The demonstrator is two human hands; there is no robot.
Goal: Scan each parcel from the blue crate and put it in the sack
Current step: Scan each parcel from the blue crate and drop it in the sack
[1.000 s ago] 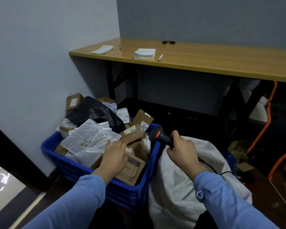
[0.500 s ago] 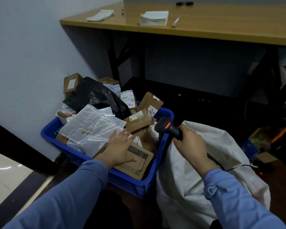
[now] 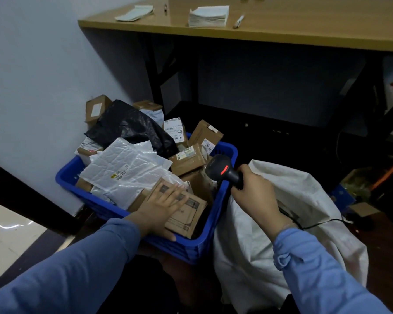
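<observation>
The blue crate (image 3: 214,225) on the floor is heaped with several parcels: brown cardboard boxes, white plastic mailers (image 3: 125,171) and a black bag (image 3: 132,130). My left hand (image 3: 161,207) lies flat on a brown cardboard parcel (image 3: 187,217) at the crate's near right corner, fingers straight across its top and thumb along its near edge. My right hand (image 3: 254,196) grips a black barcode scanner (image 3: 222,168) with a red light, held over the crate's right rim and aimed into the crate. The white sack (image 3: 309,200) stands right of the crate, under my right arm.
A wooden table (image 3: 293,28) spans the back, with a stack of white labels (image 3: 208,15), a pen (image 3: 238,21) and another paper pad (image 3: 134,15). Its black legs stand behind the crate. The wall is on the left. The scanner's cable (image 3: 322,223) trails right across the sack.
My left hand slid further over the brown parcel, fingers now closer together on its top. The scanner stayed by the crate's right rim. The camera tilted further down.
</observation>
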